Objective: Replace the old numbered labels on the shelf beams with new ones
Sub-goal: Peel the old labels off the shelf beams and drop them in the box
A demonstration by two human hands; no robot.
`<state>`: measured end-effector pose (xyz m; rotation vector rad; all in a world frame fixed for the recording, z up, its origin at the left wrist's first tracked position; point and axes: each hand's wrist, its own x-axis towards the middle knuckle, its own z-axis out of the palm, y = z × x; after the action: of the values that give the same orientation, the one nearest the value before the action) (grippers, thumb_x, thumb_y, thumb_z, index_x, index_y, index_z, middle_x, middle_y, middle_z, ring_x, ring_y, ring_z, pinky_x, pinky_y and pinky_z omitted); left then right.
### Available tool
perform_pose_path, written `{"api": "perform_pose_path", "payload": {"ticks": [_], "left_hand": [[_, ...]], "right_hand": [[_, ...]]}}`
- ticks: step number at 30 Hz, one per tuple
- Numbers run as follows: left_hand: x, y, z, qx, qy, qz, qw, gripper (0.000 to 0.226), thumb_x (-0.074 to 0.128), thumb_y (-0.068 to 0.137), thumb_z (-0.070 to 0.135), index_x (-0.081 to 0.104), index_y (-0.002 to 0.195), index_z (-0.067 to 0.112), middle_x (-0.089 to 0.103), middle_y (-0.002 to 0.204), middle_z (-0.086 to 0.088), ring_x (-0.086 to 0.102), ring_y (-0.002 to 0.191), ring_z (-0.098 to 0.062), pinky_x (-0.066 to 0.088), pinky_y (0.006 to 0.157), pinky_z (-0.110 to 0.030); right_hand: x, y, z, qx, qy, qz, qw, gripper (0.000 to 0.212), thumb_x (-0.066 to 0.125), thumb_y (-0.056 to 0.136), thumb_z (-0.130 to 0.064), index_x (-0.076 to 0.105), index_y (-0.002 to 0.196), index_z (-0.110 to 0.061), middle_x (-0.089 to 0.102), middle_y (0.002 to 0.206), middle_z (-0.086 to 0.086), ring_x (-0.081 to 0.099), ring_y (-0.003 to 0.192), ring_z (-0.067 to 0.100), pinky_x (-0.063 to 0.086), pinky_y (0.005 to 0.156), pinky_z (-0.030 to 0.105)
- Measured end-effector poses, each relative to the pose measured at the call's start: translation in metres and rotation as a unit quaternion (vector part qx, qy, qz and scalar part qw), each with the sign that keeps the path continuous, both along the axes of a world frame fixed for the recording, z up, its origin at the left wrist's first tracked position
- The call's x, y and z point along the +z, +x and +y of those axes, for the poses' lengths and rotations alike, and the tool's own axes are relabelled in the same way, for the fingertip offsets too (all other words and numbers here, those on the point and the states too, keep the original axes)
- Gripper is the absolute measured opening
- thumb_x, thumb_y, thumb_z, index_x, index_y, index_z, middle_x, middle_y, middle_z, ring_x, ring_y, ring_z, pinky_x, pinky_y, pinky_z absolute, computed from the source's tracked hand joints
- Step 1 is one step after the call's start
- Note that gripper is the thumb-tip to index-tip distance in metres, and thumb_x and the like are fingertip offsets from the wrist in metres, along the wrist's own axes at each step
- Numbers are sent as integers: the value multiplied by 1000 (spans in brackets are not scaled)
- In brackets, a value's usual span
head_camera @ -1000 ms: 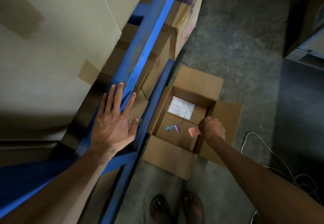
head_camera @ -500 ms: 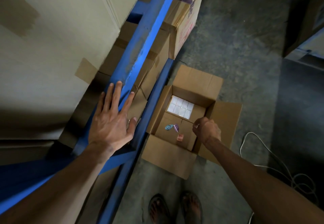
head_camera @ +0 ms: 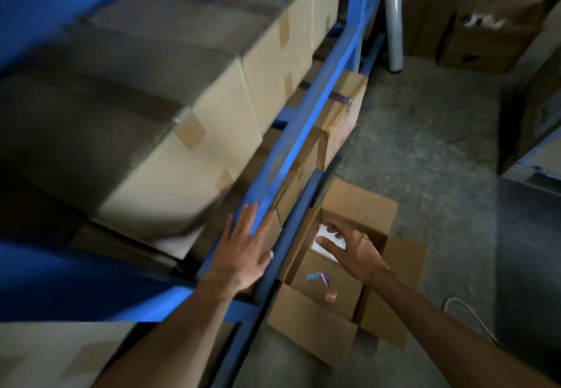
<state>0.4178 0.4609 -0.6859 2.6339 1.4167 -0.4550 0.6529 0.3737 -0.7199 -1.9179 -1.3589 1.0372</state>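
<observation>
My left hand lies flat with straight fingers on the blue shelf beam, which runs diagonally up to the right. My right hand hovers open, fingers spread, over an open cardboard box on the floor. Inside the box a white sheet of labels sits at the far end, partly hidden by my fingers. A crumpled pink label and crumpled blue and purple labels lie on the box's inner flaps. My right hand holds nothing.
Taped cardboard boxes fill the shelf above the beam, and more sit below it. A lower blue beam runs beside the open box. Further boxes and a wrap roll stand at the back. A white cable lies on the concrete floor.
My right hand dropped the pink label into the box, then opened and moved toward the white label sheet. The view tilted upward. My left hand stayed on the beam.
</observation>
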Motion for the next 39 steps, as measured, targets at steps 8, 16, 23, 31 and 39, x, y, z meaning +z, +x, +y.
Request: {"api": "perform_pose_path", "payload": {"ticks": [8,16,23,31,39], "left_hand": [[189,10,-37,5,162,-96,982,54,39,94,39,40,146,25,48,143,-2,44,134,-23,32,114,-36],[368,-1,-71,2,356,-195,914,44,52,83,34,57,126,23,61,117,3,57,111,-21,48,92,-37],[485,-30,-100,7,491,-223,842,44,56,84,28,62,126,16,64,125,-1,52,129,-25,43,104,-43],[578,-63,-118,31,608,-232,758,45,53,83,28,62,126,17,62,130,-4,40,141,-28,23,120,-49],[662,-80,-97,88,680,-149,713,69,52,91,30,28,153,15,11,165,-17,1,153,-33,1,123,-50]], "right_hand": [[199,-21,25,13,194,24,981,47,66,88,-42,54,131,-26,64,113,-2,63,104,16,49,92,28],[373,-53,16,34,348,36,936,47,63,89,-44,51,132,-31,61,111,-7,58,101,8,47,84,21],[468,-87,9,76,427,53,900,59,58,84,-59,47,136,-33,58,120,-11,54,111,5,44,93,23],[565,-123,9,125,501,63,854,51,54,84,-67,45,130,-47,55,117,-18,52,106,-3,41,83,15],[680,-148,29,126,572,86,806,52,64,91,-41,50,138,-24,58,124,-6,56,111,8,48,94,26]]}}
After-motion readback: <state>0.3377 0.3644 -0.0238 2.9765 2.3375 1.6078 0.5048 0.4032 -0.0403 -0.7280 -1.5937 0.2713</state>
